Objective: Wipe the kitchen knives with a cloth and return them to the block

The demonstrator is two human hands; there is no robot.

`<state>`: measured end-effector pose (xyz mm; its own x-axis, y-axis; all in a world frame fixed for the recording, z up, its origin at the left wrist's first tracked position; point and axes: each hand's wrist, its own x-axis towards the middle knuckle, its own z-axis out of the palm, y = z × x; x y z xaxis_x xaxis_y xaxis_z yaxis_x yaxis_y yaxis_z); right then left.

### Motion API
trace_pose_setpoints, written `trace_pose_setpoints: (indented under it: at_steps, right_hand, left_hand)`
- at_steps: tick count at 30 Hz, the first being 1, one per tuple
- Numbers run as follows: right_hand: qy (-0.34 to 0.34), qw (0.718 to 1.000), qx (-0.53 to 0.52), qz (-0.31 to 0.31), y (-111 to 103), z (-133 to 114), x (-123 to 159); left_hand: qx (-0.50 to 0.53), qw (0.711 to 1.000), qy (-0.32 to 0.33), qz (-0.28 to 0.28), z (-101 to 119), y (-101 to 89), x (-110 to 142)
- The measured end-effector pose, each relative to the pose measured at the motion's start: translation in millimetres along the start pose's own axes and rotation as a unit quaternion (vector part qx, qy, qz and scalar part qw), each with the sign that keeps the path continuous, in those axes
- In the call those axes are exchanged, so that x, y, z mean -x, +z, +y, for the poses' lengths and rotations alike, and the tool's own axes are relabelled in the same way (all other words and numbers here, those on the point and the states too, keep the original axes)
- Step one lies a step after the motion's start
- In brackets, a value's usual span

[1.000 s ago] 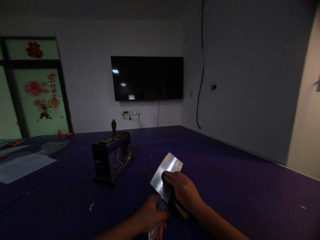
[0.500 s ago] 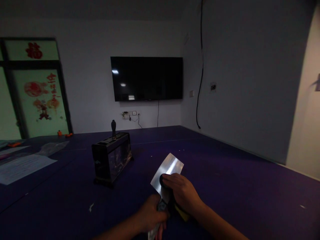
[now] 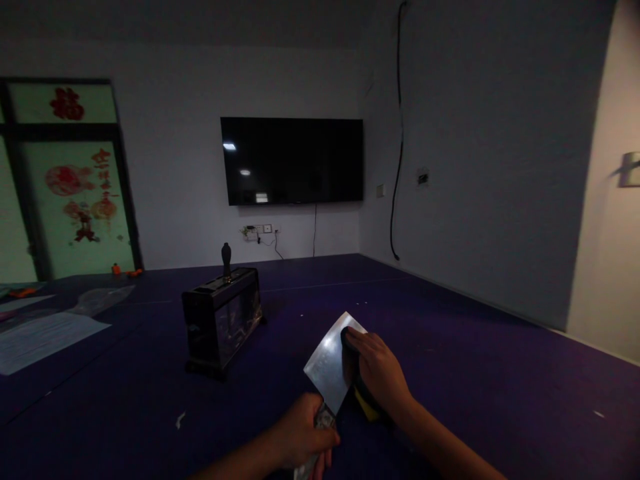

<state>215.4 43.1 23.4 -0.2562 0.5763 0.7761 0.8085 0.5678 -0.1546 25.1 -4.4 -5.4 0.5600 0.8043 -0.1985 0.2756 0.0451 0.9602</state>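
My left hand (image 3: pixel 304 433) is wrapped round the pale patterned handle of a cleaver (image 3: pixel 327 363). The broad shiny blade points up and away from me, its flat side facing me. In my right hand (image 3: pixel 383 370) is a dark cloth (image 3: pixel 349 343), pressed against the right part of the blade. A yellow part (image 3: pixel 367 407) hangs below that hand; whether it belongs to the cloth is hard to see. To the left stands a black knife block (image 3: pixel 223 320) with clear sides, and one dark-handled tool (image 3: pixel 227 257) sticks up from its top.
The purple tabletop (image 3: pixel 450 373) reaches to the walls. Printed paper (image 3: pixel 50 340) and clear plastic wrap (image 3: pixel 103 300) lie at the left, with orange items (image 3: pixel 127 271) behind. A white scrap (image 3: pixel 180 420) lies near the front. A television (image 3: pixel 293 160) hangs on the far wall.
My right hand has slid the cloth up and right across the blade, after a slight move down. My left hand keeps its grip on the handle. The view has shifted slightly.
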Motion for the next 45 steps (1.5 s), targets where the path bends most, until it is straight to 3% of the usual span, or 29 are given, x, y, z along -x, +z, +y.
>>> trace_pose_setpoints:
  at_steps: [9,13,17,27,45]
  right_hand:
    - [-0.139,0.988,-0.069,-0.026,1.7,-25.5,3.9]
    - [-0.160,0.984,-0.080,-0.012,-0.1,-29.8,4.8]
    - [-0.140,0.988,-0.071,-0.009,-1.2,-25.8,3.4]
    - [0.001,0.999,-0.023,0.043,0.5,10.6,-1.9]
    - [0.047,0.998,-0.012,0.032,3.7,22.6,-0.7]
  left_hand:
    - [-0.022,0.999,0.003,0.040,0.1,-0.1,-1.7]
    - [-0.032,0.999,0.007,0.039,-4.3,-0.9,-2.7]
    - [-0.031,0.999,0.000,0.036,-5.0,-1.3,-3.2]
    - [-0.020,1.000,0.006,-0.004,5.8,-0.3,4.1]
    - [0.007,1.000,0.006,0.004,0.6,-1.7,2.2]
